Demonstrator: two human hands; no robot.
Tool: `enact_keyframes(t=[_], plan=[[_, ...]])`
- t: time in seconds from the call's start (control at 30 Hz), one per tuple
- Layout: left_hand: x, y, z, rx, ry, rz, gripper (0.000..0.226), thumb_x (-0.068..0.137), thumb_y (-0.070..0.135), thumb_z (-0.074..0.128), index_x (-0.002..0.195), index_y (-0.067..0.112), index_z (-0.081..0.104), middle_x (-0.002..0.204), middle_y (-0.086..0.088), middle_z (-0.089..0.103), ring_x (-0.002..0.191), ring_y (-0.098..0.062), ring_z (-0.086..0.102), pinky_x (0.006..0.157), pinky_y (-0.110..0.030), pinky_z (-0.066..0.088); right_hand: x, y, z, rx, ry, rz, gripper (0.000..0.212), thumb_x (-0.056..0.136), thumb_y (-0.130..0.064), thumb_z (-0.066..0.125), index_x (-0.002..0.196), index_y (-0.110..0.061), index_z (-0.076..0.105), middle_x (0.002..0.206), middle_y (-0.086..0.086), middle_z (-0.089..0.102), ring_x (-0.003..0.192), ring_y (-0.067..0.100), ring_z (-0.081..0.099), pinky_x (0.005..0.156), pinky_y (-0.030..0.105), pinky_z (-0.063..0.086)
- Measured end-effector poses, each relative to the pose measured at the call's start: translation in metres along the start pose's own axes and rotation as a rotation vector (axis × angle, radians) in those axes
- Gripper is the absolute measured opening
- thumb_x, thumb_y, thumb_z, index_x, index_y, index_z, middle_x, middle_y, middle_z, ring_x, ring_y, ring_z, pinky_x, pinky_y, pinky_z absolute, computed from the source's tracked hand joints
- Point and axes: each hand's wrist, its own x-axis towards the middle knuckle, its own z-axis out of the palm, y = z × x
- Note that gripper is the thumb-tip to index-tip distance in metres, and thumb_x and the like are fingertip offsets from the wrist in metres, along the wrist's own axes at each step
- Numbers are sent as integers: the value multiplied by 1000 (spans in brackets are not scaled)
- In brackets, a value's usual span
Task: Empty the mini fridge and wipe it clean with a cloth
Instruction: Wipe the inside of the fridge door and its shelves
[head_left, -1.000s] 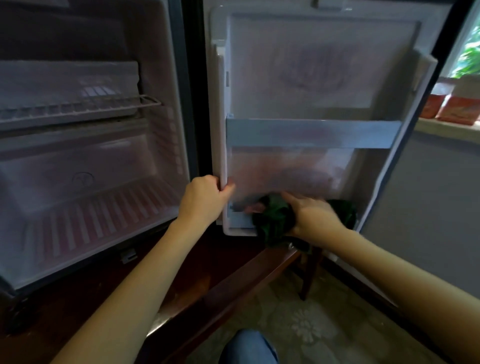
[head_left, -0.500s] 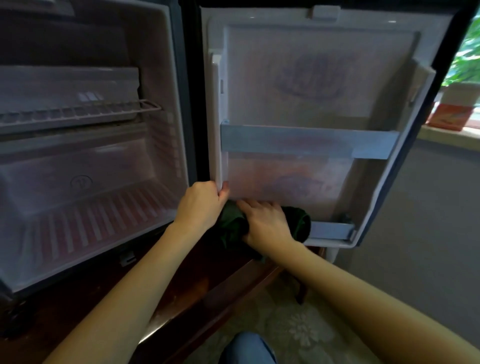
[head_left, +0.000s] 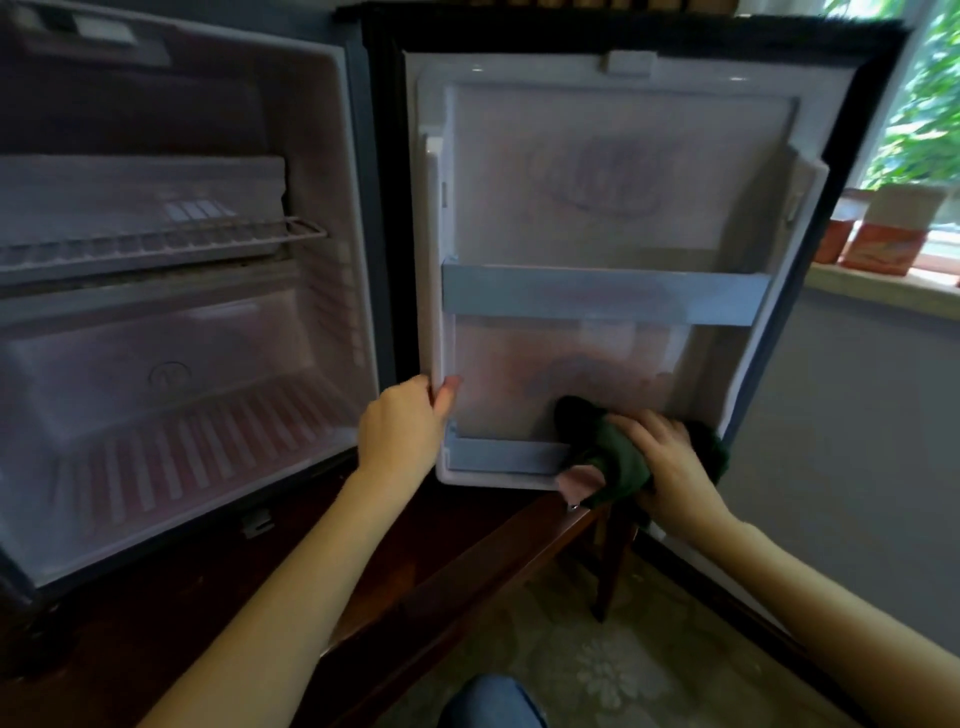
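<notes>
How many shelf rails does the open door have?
2. The upper rail crosses the door at mid-height; the lower rail runs along the bottom, its right end hidden by the cloth in the right hand.

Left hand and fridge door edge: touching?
Touching. The head view shows the left hand gripping the fridge door by its left edge, thumb pressed on the inner face.
</notes>
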Motion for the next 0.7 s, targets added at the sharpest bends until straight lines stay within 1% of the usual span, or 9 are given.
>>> enact_keyframes(t=[0.07, 0.13, 0.2, 0.27, 0.33, 0.4, 0.57, 0.63, 0.7], plan=[[-20, 1, 6, -74, 115, 55, 35, 95, 45, 46, 70, 20, 42, 62, 6, 44, 57, -15, 48, 50, -27, 33, -1, -5, 2, 382, 176, 155, 54, 77, -12, 69, 121, -33, 46, 125, 9, 50, 114, 29, 50, 93, 35, 46], [-42, 7, 17, -133, 125, 178, 21, 92, 37, 53, 81, 22, 46, 74, 9, 44, 67, -6, 44, 59, -17, 32, 2, -11, -4, 645, 371, 338, 39, 71, -26, 68, 105, -36, 53, 124, 16, 50, 114, 31, 51, 94, 47, 50], [-55, 10, 36, -114, 69, 316, 14, 90, 34, 56, 96, 21, 53, 90, 9, 48, 83, -4, 43, 75, -16, 33, 12, -26, -10, 511, 544, 333, 48, 68, -49, 68, 105, -24, 51, 124, 23, 43, 113, 34, 48, 95, 53, 47], [-58, 8, 55, -53, -6, 405, 29, 90, 34, 55, 115, 18, 55, 107, 5, 55, 102, -9, 48, 92, -24, 37, 28, -40, -17, 263, 624, 64, 63, 75, -61, 62, 118, -18, 46, 130, 15, 32, 119, 38, 37, 102, 45, 39], [-56, 3, 67, 46, -27, 449, 38, 88, 31, 59, 122, 15, 54, 115, 0, 57, 114, -19, 52, 103, -34, 37, 47, -51, -15, 28, 654, -58, 48, 82, -50, 59, 121, -26, 46, 131, 5, 31, 121, 36, 30, 102, 48, 31], [-54, 1, 72, 90, -21, 439, 36, 85, 25, 63, 118, 13, 58, 110, -3, 60, 111, -22, 54, 104, -38, 38, 62, -51, 6, -79, 628, -42, 36, 86, -38, 58, 119, -31, 49, 129, 1, 31, 119, 33, 26, 100, 56, 31], [-52, 14, 78, -28, -9, 293, 44, 78, 7, 61, 121, 13, 59, 116, -4, 61, 116, -22, 52, 107, -36, 33, 91, -69, 48, -19, 654, 83, 34, 85, -27, 56, 118, -31, 50, 125, 0, 28, 116, 35, 23, 99, 56, 38], [-53, 18, 81, -84, 26, 260, 41, 73, 1, 63, 113, 12, 62, 112, -7, 63, 115, -26, 54, 106, -41, 37, 99, -73, 60, -79, 561, -61, 43, 77, -24, 61, 118, -30, 49, 127, 1, 31, 115, 37, 24, 92, 57, 42], [-54, 17, 83, -116, 50, 254, 44, 74, -1, 65, 117, 9, 62, 119, -11, 63, 120, -28, 51, 107, -49, 38, 109, -73, 65, -167, 464, -246, 48, 72, -27, 64, 117, -31, 48, 129, 2, 36, 115, 38, 29, 89, 52, 38]])
